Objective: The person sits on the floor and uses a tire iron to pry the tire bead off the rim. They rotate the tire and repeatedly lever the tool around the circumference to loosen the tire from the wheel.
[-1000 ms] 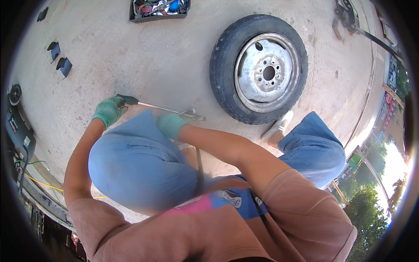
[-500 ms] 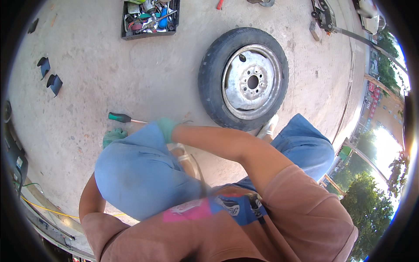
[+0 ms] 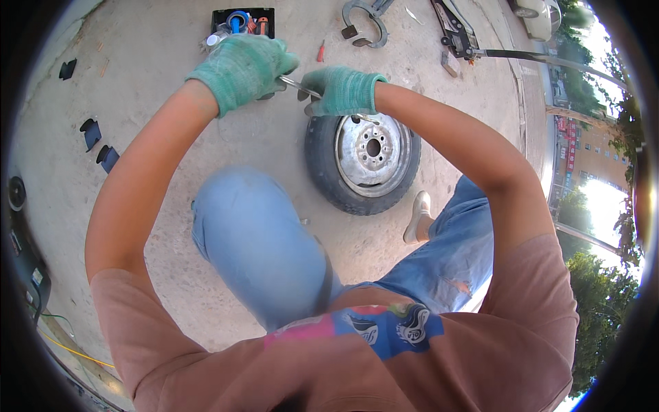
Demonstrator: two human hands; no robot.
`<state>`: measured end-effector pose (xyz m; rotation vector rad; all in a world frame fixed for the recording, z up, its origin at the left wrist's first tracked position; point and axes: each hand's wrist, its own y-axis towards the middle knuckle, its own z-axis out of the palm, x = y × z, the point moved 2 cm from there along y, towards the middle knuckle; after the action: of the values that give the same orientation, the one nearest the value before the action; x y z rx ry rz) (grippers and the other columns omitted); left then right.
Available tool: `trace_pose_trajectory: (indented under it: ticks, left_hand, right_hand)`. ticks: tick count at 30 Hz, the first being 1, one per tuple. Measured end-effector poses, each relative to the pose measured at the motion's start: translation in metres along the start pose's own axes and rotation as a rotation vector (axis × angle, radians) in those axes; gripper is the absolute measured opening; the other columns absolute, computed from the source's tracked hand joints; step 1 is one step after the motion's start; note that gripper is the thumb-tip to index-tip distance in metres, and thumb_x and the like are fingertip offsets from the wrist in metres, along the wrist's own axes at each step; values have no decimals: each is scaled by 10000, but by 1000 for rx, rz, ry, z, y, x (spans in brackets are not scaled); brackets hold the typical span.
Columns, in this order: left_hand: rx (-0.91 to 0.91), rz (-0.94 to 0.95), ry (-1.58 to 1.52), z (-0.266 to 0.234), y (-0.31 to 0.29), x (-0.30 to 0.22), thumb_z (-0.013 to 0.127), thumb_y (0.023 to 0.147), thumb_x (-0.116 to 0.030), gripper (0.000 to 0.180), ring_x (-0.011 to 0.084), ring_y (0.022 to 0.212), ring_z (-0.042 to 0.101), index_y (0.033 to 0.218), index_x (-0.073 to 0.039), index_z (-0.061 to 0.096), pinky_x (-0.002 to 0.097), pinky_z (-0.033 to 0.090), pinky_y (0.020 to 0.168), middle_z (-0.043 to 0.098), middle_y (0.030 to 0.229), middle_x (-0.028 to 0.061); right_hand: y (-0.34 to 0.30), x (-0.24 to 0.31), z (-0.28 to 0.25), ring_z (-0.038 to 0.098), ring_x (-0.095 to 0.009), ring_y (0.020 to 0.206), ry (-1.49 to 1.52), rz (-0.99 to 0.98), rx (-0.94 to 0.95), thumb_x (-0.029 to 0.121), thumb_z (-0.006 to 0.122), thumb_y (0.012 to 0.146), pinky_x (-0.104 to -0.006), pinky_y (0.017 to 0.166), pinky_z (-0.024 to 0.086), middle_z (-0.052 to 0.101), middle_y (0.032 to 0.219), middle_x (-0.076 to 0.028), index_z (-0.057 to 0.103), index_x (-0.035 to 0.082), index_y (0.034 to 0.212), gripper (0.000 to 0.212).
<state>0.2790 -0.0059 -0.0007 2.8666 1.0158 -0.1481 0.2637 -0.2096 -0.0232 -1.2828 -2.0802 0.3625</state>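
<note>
My left hand [image 3: 241, 70] and my right hand [image 3: 343, 90], both in green knit gloves, are raised out in front of me. Between them runs the bare metal shaft of a pry bar [image 3: 299, 86]. My left hand is closed around its handle end, which is hidden in the glove. The right-hand fingers wrap the shaft farther along, and the bar's curved tip shows just past that glove. Below my right hand, a black tire [image 3: 321, 168] on a worn silver wheel rim [image 3: 374, 147] lies flat on the concrete floor.
A black toolbox [image 3: 270, 15] stands partly behind my left hand. Beyond the tire lie a red-handled tool [image 3: 321, 51], a grey curved clamp-like tool [image 3: 379, 31] and a floor jack [image 3: 454, 31] with a long handle. Two dark curved pieces [image 3: 91, 134] lie at left.
Both hands have come up and forward from beside my left knee. The green-handled pry bar, on the floor before, is now held between them. The view has shifted.
</note>
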Motion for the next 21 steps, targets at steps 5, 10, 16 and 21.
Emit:
trace_pose_trajectory:
  ticks: [5,10,16,21]
  left_hand:
    - [-272,140,80,-76,74,-34,773,715,-259,194,257,779,731,821,-99,745,395,569,706,732,808,124]
    - [-805,134,-111,-67,82,-34,690,817,-238,159,282,923,640,922,-120,674,423,511,822,639,957,89]
    - [-383,-528,-441,39,93,-42,761,841,-320,424,296,1100,616,1196,-118,648,410,513,933,635,1160,104]
    - [152,-583,-560,170,133,-82,724,854,-424,637,338,1229,548,1344,-59,545,440,437,1057,574,1296,178]
  right_hand:
    - [-27,24,-88,646,-162,656,192,194,-14,364,712,917,-354,621,556,699,870,-38,711,103,1087,311]
    - [-53,-27,-119,613,-107,584,196,234,-169,332,633,982,-284,535,522,690,854,-33,700,91,1129,290]
    - [-65,-148,-114,635,-88,645,553,229,-408,223,567,1033,-243,567,536,727,983,-76,619,-7,1231,308]
    - [-47,-206,-111,632,-92,647,825,137,-504,145,549,1026,-233,593,549,723,950,-109,594,-29,1261,296]
